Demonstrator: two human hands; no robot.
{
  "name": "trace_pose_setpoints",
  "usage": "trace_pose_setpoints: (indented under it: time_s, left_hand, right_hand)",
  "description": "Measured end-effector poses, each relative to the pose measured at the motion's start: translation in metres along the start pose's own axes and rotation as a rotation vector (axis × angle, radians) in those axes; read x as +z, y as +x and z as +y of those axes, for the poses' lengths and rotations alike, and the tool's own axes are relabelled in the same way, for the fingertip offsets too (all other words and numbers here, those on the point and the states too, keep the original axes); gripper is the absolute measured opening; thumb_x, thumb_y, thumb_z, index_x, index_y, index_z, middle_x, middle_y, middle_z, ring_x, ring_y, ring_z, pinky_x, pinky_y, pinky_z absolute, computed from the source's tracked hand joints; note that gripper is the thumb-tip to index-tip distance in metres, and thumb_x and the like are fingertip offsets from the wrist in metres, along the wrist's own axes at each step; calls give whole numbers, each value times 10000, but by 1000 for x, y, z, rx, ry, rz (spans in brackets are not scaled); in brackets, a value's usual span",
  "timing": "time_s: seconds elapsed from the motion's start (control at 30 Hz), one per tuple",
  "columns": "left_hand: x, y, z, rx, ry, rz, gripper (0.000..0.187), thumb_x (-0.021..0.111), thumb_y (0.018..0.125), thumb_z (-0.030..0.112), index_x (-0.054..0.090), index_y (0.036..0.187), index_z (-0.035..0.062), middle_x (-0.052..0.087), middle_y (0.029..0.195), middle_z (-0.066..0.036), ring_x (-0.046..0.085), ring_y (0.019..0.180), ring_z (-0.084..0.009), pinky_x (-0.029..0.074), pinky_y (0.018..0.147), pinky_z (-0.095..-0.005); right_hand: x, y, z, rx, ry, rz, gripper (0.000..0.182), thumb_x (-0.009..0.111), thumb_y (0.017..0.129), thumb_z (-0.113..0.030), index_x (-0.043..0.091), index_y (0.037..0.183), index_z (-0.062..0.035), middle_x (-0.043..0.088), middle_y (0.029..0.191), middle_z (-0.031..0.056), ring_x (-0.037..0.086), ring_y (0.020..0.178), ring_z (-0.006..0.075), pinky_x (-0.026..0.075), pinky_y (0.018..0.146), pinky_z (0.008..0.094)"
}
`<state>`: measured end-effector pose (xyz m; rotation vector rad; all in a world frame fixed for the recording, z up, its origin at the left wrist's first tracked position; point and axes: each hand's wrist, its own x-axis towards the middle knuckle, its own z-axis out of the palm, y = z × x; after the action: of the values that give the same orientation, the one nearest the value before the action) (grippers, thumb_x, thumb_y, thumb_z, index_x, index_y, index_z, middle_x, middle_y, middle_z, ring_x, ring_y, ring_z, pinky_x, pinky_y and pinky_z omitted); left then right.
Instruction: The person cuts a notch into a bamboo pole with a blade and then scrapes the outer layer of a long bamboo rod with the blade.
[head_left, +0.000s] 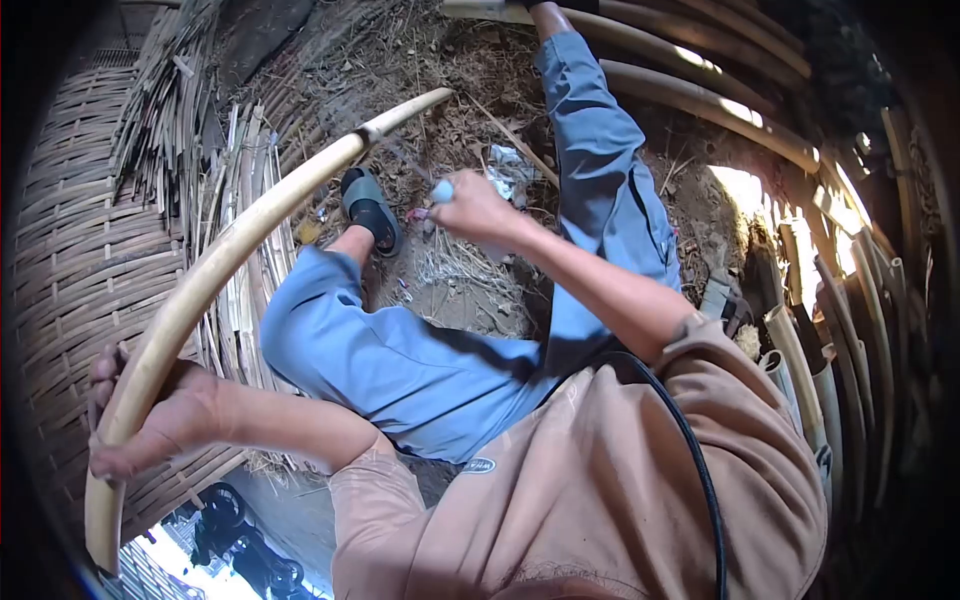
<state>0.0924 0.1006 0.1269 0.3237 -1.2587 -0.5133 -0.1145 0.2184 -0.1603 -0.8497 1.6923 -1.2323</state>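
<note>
A long pale bamboo pole (240, 235) slants from the lower left up to the top middle. My left hand (160, 410) is wrapped round its lower part, thumb on the near side. My right hand (475, 212) is closed round a knife with a light blue handle end (442, 191). Its blade is blurred and appears to reach up and left to a dark mark (365, 135) on the pole; whether it touches cannot be made out. Below the pole's upper part is my sandalled foot (372, 212).
Woven bamboo matting (90, 260) and a pile of split strips (170, 120) lie at the left. Bamboo poles (740, 110) lie at the upper right, and cut bamboo tubes (800, 370) stand at the right. Shavings litter the ground (465, 285). A motorbike (250, 540) shows at the bottom left.
</note>
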Motion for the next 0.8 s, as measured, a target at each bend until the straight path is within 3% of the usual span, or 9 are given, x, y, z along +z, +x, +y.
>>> trace_pose_setpoints:
  time_s: [0.1,0.17,0.27,0.33,0.47,0.53,0.67,0.77,0.8]
  left_hand:
    - [3,4,-1,-26,-73,2,516,679,844,578,579,824,71,610,818,-56,603,789,-225,500,742,-413]
    - [-4,10,1,-126,-162,-90,509,667,858,582,576,824,83,580,780,-19,556,718,-186,467,693,-383]
    - [-24,24,-10,-171,-307,-336,493,642,885,590,560,812,110,457,678,39,429,603,-127,388,620,-327]
    - [-30,24,-8,-133,-330,-373,495,641,889,594,542,790,120,408,652,43,403,584,-121,383,617,-320]
    - [-33,27,-8,-217,-266,-268,521,648,857,579,418,621,175,382,654,40,404,593,-124,379,637,-329]
    - [-14,16,0,-197,-183,-187,491,624,872,560,430,637,175,377,639,40,397,574,-127,383,624,-330]
    - [5,9,5,-152,-163,-155,455,596,905,552,478,693,167,376,625,46,392,561,-119,382,595,-318]
    - [-8,9,5,-159,-187,-202,424,577,922,523,481,717,165,362,628,43,373,567,-124,368,589,-325]
    - [-10,8,5,-163,-169,-175,422,574,925,518,477,714,166,367,628,42,378,568,-124,372,590,-327]
  right_hand:
    - [18,5,25,30,21,49,146,650,763,-149,657,792,-5,653,649,118,646,592,214,512,567,371]
    - [3,35,37,221,113,42,145,642,759,-143,663,785,-2,653,652,115,643,583,204,506,543,366]
    - [-4,44,35,267,-93,63,139,651,753,-148,666,764,-10,643,630,108,638,578,211,508,547,382]
    - [2,3,15,10,-69,45,155,661,755,-158,663,786,-7,645,642,107,641,583,222,515,580,386]
    - [20,-18,9,25,54,27,108,642,768,-118,629,756,-11,633,631,114,630,615,201,508,591,377]
    - [12,18,28,205,91,-6,210,655,753,-145,717,846,34,708,744,215,722,720,350,572,706,435]
    - [-6,38,23,267,-58,18,226,656,737,-159,708,826,43,708,756,231,724,716,338,574,693,438]
    - [0,-16,-6,20,7,-40,217,665,748,-160,705,858,23,715,801,236,727,805,362,568,774,445]
    - [8,-28,-9,4,49,-24,119,669,762,-119,618,757,-12,625,637,72,607,590,184,489,582,363]
